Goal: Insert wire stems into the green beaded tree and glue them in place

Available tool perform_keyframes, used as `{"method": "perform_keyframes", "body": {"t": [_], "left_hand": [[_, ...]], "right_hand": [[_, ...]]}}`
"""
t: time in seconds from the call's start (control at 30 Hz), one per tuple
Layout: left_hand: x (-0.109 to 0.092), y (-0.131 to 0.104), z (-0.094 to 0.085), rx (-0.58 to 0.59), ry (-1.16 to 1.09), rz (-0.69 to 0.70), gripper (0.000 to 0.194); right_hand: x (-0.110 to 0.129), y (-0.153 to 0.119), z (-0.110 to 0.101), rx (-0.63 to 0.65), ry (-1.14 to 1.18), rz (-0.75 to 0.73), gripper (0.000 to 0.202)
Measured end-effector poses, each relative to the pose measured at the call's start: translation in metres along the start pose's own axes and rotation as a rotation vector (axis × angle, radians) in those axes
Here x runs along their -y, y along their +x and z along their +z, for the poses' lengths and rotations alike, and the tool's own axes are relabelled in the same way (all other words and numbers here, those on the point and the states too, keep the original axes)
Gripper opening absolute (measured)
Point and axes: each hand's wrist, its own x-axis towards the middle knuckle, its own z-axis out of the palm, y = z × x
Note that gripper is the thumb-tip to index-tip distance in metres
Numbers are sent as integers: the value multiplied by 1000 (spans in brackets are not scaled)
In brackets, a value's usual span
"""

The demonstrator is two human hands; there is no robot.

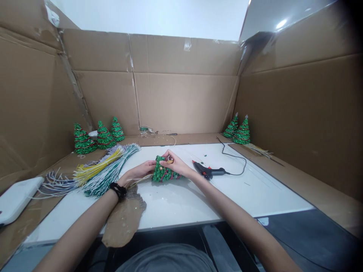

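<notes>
Grey cloth (167,260) lies nearest, below the white desk (164,211). Over the desk, the left hand (146,167) grips a small green, bushy tree (159,176); the right hand (176,164) pinches a little golden piece (169,161) at it. Red trim and a golden bead (161,168) are already on, yet it looks unfinished. Leftward lie yellow, white and green strands (107,172); rightward, a black glue gun (205,172). Three plain-topped trees (105,136) stand far left; two silver-tipped trees (242,132), seemingly complete, far right. Brown cardboard walls (184,94) box everything in.

This is a craft workshop: cardboard partition (184,94) beyond the right grip (177,164), hot-glue gun (204,171) rightward, bundled strands (109,172) leftward.
</notes>
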Motion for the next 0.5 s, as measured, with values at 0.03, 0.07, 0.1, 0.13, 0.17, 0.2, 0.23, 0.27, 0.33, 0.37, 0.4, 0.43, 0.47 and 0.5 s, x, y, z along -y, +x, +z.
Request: {"method": "perform_keyframes", "body": {"t": [0.03, 0.07, 0.1, 0.13, 0.17, 0.2, 0.23, 0.27, 0.33, 0.37, 0.4, 0.43, 0.47, 0.5], "left_hand": [[0, 0, 0, 4, -8, 4, 37], [0, 0, 0, 7, -18, 6, 38], [0, 0, 0, 11, -27, 6, 38], [0, -1, 1, 12, -33, 3, 37], [-1, -1, 1, 12, -36, 1, 36], [-1, -1, 1, 11, -34, -2, 34], [-1, -2, 1, 12, -32, -4, 33], [-1, -2, 1, 11, -29, -3, 32], [-1, -2, 1, 10, -30, 0, 31], [-1, -2, 2, 7, -34, 1, 31], [-1, -2, 2, 2, -38, 4, 31], [-1, -2, 2, -2, -44, 6, 31], [-1, -2, 2, -5, -48, 8, 32], [-1, -2, 2, -6, -51, 9, 32]], "right_hand": [[0, 0, 0, -8, -4, -14, 29], [-1, 0, 0, -19, -9, -24, 28], [-1, 0, 1, -31, -13, -29, 27], [-1, 0, 2, -40, -16, -27, 27], [-1, 0, 2, -45, -17, -20, 27], [-2, 0, 3, -47, -15, -13, 27], [-2, 0, 3, -48, -13, -8, 28], [-2, 0, 4, -46, -10, -7, 28], [-2, 0, 4, -45, -6, -14, 29], [-3, 1, 4, -47, -5, -19, 29], [-3, 1, 4, -48, -6, -23, 29], [-4, 1, 4, -48, -8, -25, 29], [-4, 2, 4, -47, -10, -26, 29], [-4, 2, 4, -47, -12, -28, 29]]}}
